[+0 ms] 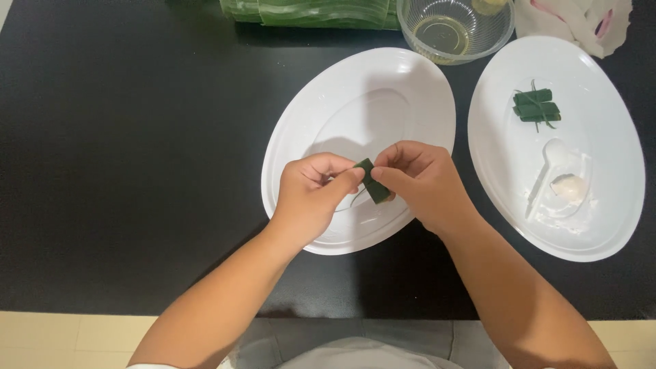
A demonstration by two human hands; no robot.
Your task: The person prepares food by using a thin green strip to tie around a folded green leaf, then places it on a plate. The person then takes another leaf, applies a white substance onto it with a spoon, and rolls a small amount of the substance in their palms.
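Both of my hands hold a small folded green leaf parcel over a white oval plate. My left hand pinches its left side with thumb and forefinger. My right hand grips its right side, fingers curled around it. A thin green strip hangs below the parcel. On a second white oval plate to the right lie two tied leaf parcels, a white plastic spoon and a small lump of white filling.
A clear glass bowl with a little yellowish liquid stands at the back. A stack of green leaves lies at the back centre. A white cloth or bag sits at the back right. The table is black.
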